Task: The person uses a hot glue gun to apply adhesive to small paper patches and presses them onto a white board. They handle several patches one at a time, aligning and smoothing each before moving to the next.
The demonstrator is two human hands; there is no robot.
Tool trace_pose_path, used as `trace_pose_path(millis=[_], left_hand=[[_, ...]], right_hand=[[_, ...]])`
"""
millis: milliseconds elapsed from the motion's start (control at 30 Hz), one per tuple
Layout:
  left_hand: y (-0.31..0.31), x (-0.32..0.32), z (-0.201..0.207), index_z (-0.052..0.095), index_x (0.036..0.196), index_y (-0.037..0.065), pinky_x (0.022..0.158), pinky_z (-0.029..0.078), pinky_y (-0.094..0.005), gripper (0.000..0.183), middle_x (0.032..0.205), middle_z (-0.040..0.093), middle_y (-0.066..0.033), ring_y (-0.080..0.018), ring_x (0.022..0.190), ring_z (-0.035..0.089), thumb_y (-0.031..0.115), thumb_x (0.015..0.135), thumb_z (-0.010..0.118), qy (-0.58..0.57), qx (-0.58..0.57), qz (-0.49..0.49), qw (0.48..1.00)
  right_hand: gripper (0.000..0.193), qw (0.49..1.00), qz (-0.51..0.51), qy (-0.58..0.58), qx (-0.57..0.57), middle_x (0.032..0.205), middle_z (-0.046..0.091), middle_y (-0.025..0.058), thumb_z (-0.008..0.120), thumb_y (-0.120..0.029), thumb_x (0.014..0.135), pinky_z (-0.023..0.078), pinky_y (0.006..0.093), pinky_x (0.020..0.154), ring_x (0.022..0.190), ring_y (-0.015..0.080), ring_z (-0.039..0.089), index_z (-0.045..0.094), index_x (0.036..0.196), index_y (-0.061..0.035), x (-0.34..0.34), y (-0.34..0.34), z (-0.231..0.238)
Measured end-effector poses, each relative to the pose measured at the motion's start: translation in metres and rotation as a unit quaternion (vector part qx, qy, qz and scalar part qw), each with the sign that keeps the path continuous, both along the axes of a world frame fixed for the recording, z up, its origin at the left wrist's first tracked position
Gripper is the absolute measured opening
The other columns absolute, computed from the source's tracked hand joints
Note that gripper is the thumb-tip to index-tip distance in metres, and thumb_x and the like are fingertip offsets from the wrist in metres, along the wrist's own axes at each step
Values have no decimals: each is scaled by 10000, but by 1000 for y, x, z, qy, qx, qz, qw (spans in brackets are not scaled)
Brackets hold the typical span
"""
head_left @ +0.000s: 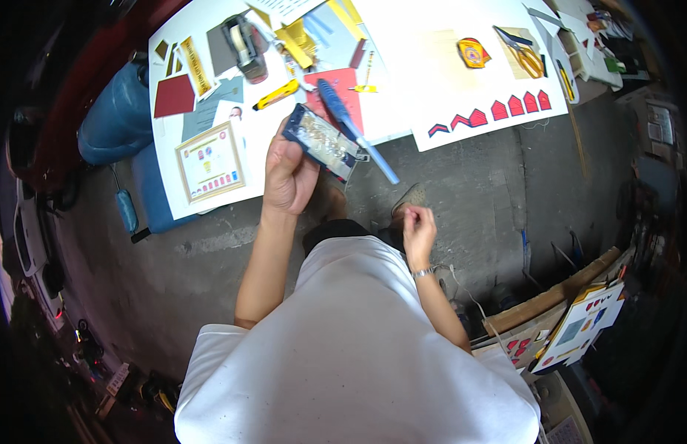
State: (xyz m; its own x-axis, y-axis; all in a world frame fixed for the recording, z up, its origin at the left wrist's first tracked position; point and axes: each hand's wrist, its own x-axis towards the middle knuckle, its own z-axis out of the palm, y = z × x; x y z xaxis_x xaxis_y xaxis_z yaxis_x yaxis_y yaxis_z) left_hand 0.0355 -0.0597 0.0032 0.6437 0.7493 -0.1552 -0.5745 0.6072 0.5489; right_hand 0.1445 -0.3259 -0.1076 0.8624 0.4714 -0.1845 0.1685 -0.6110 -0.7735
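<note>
My left hand (290, 172) is raised at the table's front edge, its fingers and thumb closed on a flat, dark-blue-edged plastic packet (323, 140). Shiny, pale bits show through its clear face. Right beside the packet, a long blue tool (343, 111) with a lighter blue end slants out past the table edge; its exact kind is unclear. My right hand (419, 235), with a metal-banded watch (423, 272) at the wrist, is in front of my body, away from the table. Its fingers are curled together in a pinch, and whatever may be between them is too small to see.
The white table (395, 111) bears a tape dispenser (245, 48), a yellow cutter (277, 95), scissors (523, 53), a framed certificate (209, 163) and a row of red badge shapes (506, 106). A blue padded seat (121, 111) stands left; boards (580, 325) lean at lower right.
</note>
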Motion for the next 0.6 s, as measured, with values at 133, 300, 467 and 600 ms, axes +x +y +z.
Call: trace_pose_path(millis=[133,300,467,600], left_hand=[[-69,92,19,491,1405,8,1103,448,-346,568,1347,613,-142,-183,1234,591,126,925,771,55,79,0,995],[-182,212,37,516,1356,-27,1022,486,-308,506,1276,625,-122,-157,1171,593,30,915,756,125,150,38,980],[-255,294,43,538,1315,-21,966,504,-278,438,1216,637,-95,-136,1097,610,15,931,746,147,113,53,981],[-282,338,39,546,1284,-23,902,520,-267,378,1134,658,-83,-116,1015,634,86,968,723,177,116,45,976]], right_hand=[[125,956,28,-254,145,849,629,75,763,20,858,487,330,661,721,232,581,712,961,-29,72,-32,95],[221,889,102,-408,183,843,598,28,833,-90,807,433,357,636,719,219,570,719,996,-82,173,-45,159],[168,877,78,-453,138,860,596,25,784,-122,866,417,362,646,740,216,563,691,1005,-104,243,-90,169],[161,876,68,-465,113,867,590,30,769,-121,881,418,366,646,742,217,561,674,1008,-99,280,-119,162]])
